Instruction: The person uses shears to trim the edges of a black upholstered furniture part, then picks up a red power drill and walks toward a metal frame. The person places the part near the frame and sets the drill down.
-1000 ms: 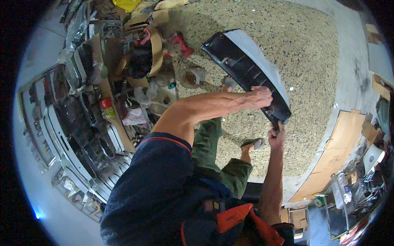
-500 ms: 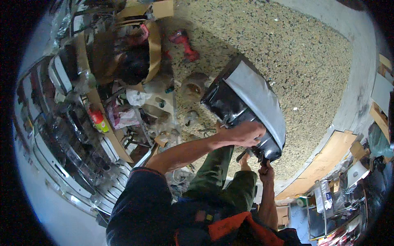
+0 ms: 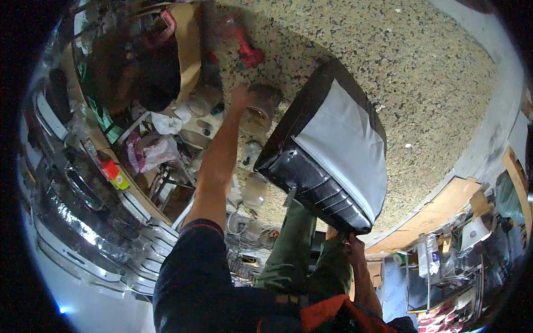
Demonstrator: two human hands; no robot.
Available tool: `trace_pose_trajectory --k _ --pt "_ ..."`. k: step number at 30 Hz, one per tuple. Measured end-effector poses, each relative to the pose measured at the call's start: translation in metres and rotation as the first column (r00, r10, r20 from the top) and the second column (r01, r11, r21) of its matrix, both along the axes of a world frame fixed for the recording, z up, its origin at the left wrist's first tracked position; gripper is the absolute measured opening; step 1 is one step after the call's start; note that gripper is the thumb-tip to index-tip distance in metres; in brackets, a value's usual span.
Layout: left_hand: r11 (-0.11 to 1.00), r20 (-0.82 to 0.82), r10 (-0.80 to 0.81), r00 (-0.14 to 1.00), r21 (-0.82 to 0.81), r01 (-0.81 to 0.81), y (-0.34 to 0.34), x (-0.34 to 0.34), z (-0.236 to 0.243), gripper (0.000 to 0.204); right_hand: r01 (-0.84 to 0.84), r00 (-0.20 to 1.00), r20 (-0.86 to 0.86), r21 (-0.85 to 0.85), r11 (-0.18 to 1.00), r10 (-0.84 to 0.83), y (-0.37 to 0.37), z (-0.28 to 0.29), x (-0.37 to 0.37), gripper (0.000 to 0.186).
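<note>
A padded seat cushion (image 3: 345, 147), black shiny vinyl with a grey top panel and stitched ribs along one side, stands tilted in front of my legs. My right hand (image 3: 355, 245) is closed on its lower corner, partly hidden beneath it. My left hand (image 3: 242, 97) is stretched out to the far left, off the cushion, at the rim of a round see-through tub (image 3: 260, 111) on the floor. The left fingers are blurred, so their grip cannot be made out. A thin metal piece (image 3: 290, 196) shows at the cushion's near edge.
A red cordless power tool (image 3: 244, 44) lies on the speckled floor beyond the tub. Clear jars (image 3: 255, 190), plastic bags (image 3: 152, 152) and a cardboard box (image 3: 189, 53) crowd the left. A flat cardboard sheet (image 3: 427, 213) lies at the right.
My left hand has left the cushion and moved far and left to the tub. The cushion has turned, showing more of its grey panel. My right hand still holds its lower corner.
</note>
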State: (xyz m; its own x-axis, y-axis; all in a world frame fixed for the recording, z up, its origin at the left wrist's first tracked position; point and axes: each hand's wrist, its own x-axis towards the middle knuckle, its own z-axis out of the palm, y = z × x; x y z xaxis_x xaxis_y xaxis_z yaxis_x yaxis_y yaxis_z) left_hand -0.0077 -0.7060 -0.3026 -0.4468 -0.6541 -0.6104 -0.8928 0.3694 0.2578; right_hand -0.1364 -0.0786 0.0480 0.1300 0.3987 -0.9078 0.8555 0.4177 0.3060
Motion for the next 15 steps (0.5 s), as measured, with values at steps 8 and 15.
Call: trace_pose_trajectory --k 8,15 --pt "0.980 0.099 0.143 0.985 0.123 -0.154 -0.035 -0.006 -0.059 0.074 0.047 0.993 0.102 0.056 0.997 -0.052 0.035 -0.019 0.006 0.032" --pt "0.934 -0.050 0.272 0.961 0.255 -0.251 -0.058 -0.025 -0.109 0.097 -0.077 0.993 0.090 0.039 0.996 0.073 0.011 -0.007 -0.003 0.034"
